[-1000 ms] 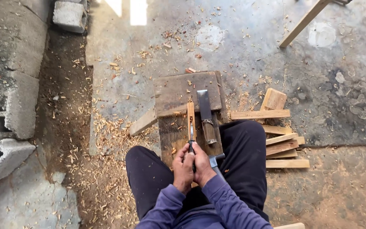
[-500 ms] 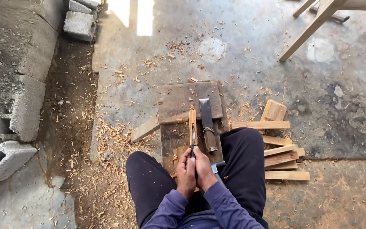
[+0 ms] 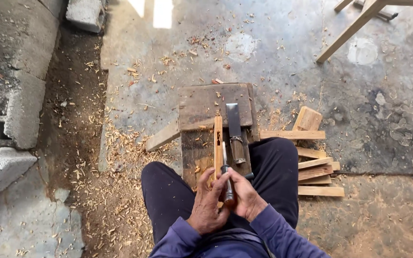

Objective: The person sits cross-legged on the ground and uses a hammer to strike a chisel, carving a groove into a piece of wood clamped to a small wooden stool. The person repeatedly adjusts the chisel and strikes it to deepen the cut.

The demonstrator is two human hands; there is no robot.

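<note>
I sit astride a dark wooden bench (image 3: 201, 105), knees on either side. A narrow light wooden strip (image 3: 218, 138) with a slot cut in it lies lengthwise on the bench. Both hands close together around the dark handle of a chisel-like tool (image 3: 228, 188) whose tip points into the strip. My left hand (image 3: 208, 201) wraps the handle from the left, my right hand (image 3: 245, 195) from the right. A broad-bladed cleaver-like tool (image 3: 235, 129) lies on the bench just right of the strip.
Several cut wooden slats (image 3: 317, 168) are stacked on the concrete floor right of my knee, with a small block (image 3: 307, 118). A loose plank (image 3: 162, 136) lies left of the bench. Wood shavings (image 3: 120, 157) cover the floor. Concrete blocks (image 3: 5, 165) stand left; wooden legs (image 3: 350, 28) top right.
The view has shifted slightly, so the bench sits a little lower in the picture. My hands stay clasped on the tool at the strip's near end.
</note>
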